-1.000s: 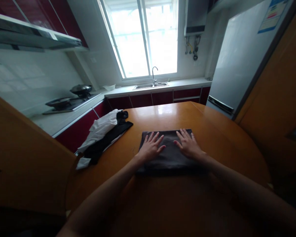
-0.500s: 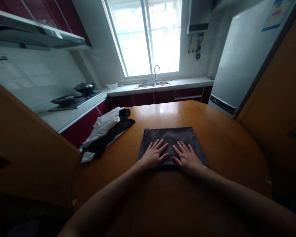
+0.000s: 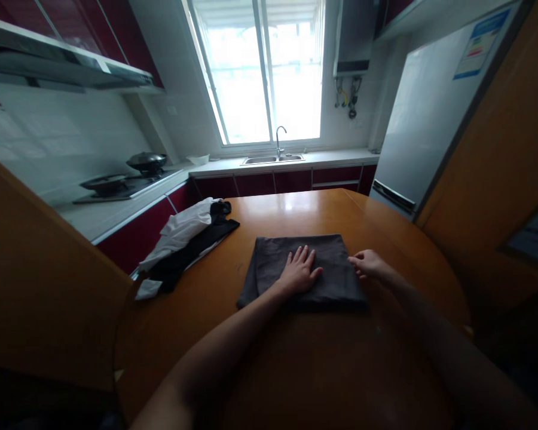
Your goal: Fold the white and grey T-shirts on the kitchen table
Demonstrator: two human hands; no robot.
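Note:
A dark grey cloth point(image 3: 269, 269), folded into a flat, roughly rectangular bundle, lies on the wooden table in front of me. My left hand point(image 3: 299, 272) rests palm down on its middle, fingers spread. At the bundle's right edge, my right hand point(image 3: 368, 264) has its fingers bent together in a pinch, with the fingertips at the cloth's border. Whether the cloth is a garment cannot be made out from its folded shape.
White and black clothes point(image 3: 183, 236) lie in a loose pile at the table's left edge. The wooden table point(image 3: 407, 263) has a rounded rim. Beyond it are a counter with a sink point(image 3: 262, 160), a stove with pans point(image 3: 146, 161) and a fridge point(image 3: 421, 119).
My right hand has left the top of the cloth, moved to its right edge and closed into a pinch. My left hand has slid toward the middle, still flat.

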